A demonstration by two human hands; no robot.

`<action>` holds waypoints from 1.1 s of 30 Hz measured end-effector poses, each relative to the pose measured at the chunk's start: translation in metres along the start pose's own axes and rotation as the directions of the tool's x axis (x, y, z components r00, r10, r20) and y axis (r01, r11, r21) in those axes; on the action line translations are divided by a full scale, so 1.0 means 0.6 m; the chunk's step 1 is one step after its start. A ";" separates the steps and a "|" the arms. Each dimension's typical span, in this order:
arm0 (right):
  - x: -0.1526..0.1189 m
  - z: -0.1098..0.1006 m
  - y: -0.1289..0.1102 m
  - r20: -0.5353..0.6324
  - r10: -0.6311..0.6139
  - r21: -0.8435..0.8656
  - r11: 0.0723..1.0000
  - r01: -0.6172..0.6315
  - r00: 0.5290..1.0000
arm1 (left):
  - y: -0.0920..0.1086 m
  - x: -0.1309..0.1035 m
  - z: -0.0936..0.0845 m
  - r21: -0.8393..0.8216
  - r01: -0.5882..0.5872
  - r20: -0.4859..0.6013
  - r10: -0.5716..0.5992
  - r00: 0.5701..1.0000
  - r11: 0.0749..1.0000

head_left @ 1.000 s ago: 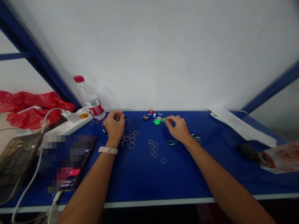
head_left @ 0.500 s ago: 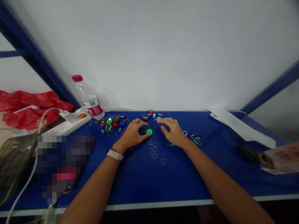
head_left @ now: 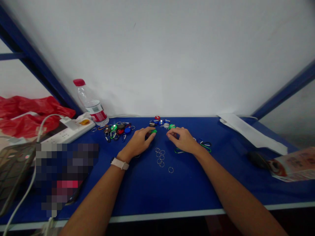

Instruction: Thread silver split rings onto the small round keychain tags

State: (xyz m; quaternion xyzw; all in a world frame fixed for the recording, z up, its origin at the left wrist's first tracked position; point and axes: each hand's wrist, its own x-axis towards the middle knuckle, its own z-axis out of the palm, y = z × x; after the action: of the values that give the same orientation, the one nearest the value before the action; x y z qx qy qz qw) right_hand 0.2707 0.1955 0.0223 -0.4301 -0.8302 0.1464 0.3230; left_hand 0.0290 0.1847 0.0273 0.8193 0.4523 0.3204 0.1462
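My left hand (head_left: 139,141) pinches a round green badge reel (head_left: 154,131) between thumb and forefinger, above the blue tabletop. To its right, my right hand (head_left: 181,139) has its fingertips drawn together; whatever may be in them is too small to make out. Just beyond those fingertips lies another green reel (head_left: 172,126), beside a small group of red, blue and white reels (head_left: 161,122) near the wall. Several loose split rings (head_left: 160,157) lie between my forearms. Carabiner clips (head_left: 206,144), green and dark blue, are partly hidden behind my right wrist.
On the left lie a pile of reels with clips (head_left: 119,129), a water bottle (head_left: 94,108), a white power strip (head_left: 64,131) and a red plastic bag (head_left: 34,111). Folded white paper (head_left: 253,132), a dark mouse (head_left: 257,160) and a printed packet (head_left: 294,165) are on the right.
My left fingers have closed on the green reel and tilted it. My right hand's fingers have come together and drawn back slightly, uncovering the other green reel near the wall.
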 end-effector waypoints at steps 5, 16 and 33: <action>-0.004 0.001 -0.023 0.237 -0.023 0.135 0.991 -0.010 0.971 | 0.003 0.002 -0.006 -0.144 0.067 -0.043 -0.074 0.996 0.987; -0.009 -0.001 -0.047 0.430 0.002 -0.024 1.000 0.009 0.903 | 0.001 0.004 -0.004 -0.367 0.136 -0.042 -0.163 0.986 0.920; -0.012 0.007 -0.037 0.227 -0.022 0.013 1.000 0.019 0.974 | -0.006 0.003 0.009 -0.435 0.081 -0.001 -0.091 0.996 0.897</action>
State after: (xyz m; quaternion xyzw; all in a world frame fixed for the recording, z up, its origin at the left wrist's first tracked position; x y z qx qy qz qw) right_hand 0.2569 0.1769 0.0277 -0.4002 -0.8653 0.1955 0.2299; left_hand 0.0307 0.1888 0.0222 0.7420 0.4068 0.4150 0.3343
